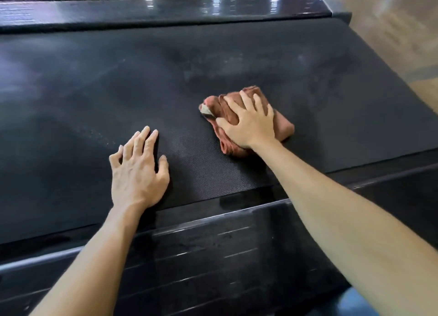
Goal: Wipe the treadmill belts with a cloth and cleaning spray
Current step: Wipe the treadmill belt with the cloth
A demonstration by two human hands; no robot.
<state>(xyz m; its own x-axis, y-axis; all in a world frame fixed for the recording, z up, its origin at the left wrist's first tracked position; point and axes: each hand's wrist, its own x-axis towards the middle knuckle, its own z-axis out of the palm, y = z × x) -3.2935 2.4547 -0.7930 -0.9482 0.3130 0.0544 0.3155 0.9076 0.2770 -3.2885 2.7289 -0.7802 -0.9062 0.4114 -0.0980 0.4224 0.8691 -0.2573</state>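
A black textured treadmill belt (118,83) fills most of the head view. A folded reddish-brown cloth (283,126) with a small white tag lies on the belt right of centre. My right hand (248,121) presses flat on the cloth with fingers spread. To its left, my left hand (137,171) rests flat on the bare belt near its front edge, holding nothing. No spray bottle is in view.
A glossy black side rail (213,249) runs along the near edge of the belt. Another rail (166,7) borders the far side. Wooden floor (391,31) shows at the upper right beyond the belt's end.
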